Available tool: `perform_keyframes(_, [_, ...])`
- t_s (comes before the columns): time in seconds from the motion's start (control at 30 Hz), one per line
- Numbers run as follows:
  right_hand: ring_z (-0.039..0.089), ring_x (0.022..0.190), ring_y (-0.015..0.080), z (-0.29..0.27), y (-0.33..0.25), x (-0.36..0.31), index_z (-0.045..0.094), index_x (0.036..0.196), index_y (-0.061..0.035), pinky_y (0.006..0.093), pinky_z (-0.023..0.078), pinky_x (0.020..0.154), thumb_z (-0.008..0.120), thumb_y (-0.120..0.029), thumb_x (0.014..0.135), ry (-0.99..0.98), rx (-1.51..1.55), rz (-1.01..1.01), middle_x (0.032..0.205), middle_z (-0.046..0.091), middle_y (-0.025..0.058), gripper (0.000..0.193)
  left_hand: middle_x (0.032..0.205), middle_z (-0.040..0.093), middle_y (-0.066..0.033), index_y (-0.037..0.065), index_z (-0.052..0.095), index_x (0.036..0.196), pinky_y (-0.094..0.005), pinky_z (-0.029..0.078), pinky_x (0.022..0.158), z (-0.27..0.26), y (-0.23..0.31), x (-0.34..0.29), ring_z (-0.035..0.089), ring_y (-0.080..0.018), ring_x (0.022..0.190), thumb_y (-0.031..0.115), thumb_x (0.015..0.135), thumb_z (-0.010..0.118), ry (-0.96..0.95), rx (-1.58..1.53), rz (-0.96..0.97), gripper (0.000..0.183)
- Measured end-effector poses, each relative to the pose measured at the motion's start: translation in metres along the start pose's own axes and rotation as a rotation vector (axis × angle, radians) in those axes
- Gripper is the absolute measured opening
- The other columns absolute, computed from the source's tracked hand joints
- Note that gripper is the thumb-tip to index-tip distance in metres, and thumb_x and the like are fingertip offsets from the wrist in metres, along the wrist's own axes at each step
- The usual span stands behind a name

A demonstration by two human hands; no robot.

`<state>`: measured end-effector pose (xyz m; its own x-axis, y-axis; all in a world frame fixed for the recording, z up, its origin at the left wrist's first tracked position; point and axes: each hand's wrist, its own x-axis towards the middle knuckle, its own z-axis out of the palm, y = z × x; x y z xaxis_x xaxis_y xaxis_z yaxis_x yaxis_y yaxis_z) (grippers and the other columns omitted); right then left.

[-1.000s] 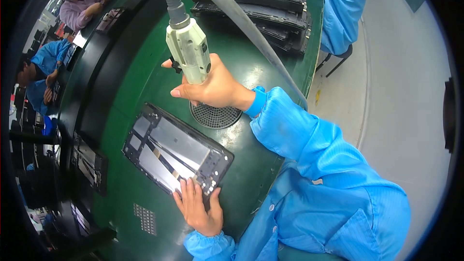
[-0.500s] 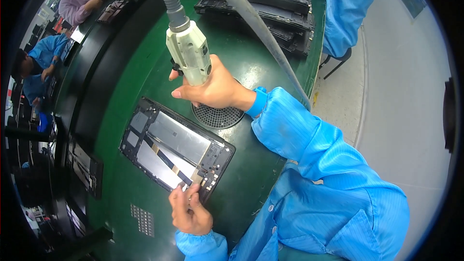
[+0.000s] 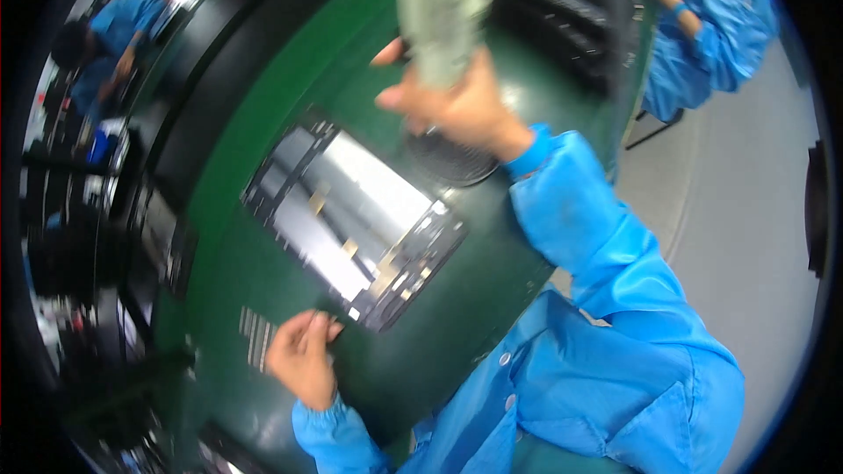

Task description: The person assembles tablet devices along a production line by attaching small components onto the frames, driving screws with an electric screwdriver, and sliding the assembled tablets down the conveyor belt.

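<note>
My right hand (image 3: 461,105) is closed round the lower end of a cream hand-held power tool (image 3: 442,22), held upright; its working tip is hidden. Under that wrist lies a round black mesh disc (image 3: 452,161). Left of it, flat on the green table, is an opened tablet (image 3: 373,189) with silver panels, dark strips and a black rim. My left hand (image 3: 303,358) is beside the tablet's near left corner, at the edge of a small sheet (image 3: 255,333) of parts in rows. Its fingers are curled in a pinch; blur hides what they hold, if anything.
Stacked black device frames (image 3: 553,9) stand at the far right of the green table (image 3: 421,298). A co-worker in a blue sleeve (image 3: 716,35) is beside them. On the left, more devices (image 3: 162,233) lie along a dark line, with another person in blue (image 3: 127,22) beyond.
My left hand has left the tablet's lower edge and moved left to the small sheet. My right hand still grips the tool. The whole view has shifted and is blurred.
</note>
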<state>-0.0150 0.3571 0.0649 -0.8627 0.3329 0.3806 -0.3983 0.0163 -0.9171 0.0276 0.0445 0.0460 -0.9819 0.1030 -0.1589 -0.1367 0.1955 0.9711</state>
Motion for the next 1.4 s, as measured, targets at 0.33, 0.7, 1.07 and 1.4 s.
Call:
perform_keyframes(0.33, [0.054,0.047,0.0084,0.046,-0.034,-0.022,0.054,0.102,0.0022,0.0211,0.043,0.043,0.069,-0.001,0.073,-0.081,0.169,-0.069,0.056,0.056,0.0023,0.032,0.081,0.058,-0.0047,-0.002,0.060,0.085,-0.0165,0.040,0.042,0.015,-0.010,0.015,0.056,-0.0078,0.061,0.006,0.081,0.064,-0.105,-0.006,0.116,0.010])
perform_keyframes(0.7, [0.053,0.048,0.0094,0.086,-0.050,-0.049,0.046,0.112,0.0020,0.0223,0.041,0.045,0.067,-0.004,0.078,-0.310,0.095,-0.086,0.056,0.053,0.0036,0.041,0.079,0.062,-0.0042,0.000,0.059,0.085,-0.0163,0.042,0.048,0.022,-0.012,0.011,0.059,-0.0079,0.065,0.004,0.080,0.066,-0.069,-0.132,0.054,0.009])
perform_keyframes(1.07, [0.051,0.047,0.0089,0.098,-0.050,-0.054,0.045,0.113,0.0021,0.0219,0.040,0.044,0.065,0.000,0.077,-0.353,0.139,-0.035,0.055,0.052,0.0037,0.041,0.077,0.063,-0.0038,0.000,0.060,0.085,-0.0171,0.043,0.048,0.018,-0.012,0.013,0.059,-0.0074,0.064,0.006,0.081,0.065,-0.115,-0.168,0.099,0.009])
perform_keyframes(1.4, [0.050,0.047,0.0088,0.099,-0.050,-0.055,0.045,0.111,0.0031,0.0218,0.039,0.044,0.065,0.000,0.077,-0.355,0.173,-0.030,0.055,0.052,0.0043,0.040,0.073,0.063,-0.0031,0.000,0.060,0.085,-0.0166,0.042,0.047,0.016,-0.010,0.015,0.060,-0.0073,0.063,0.008,0.082,0.065,-0.142,-0.158,0.069,0.010])
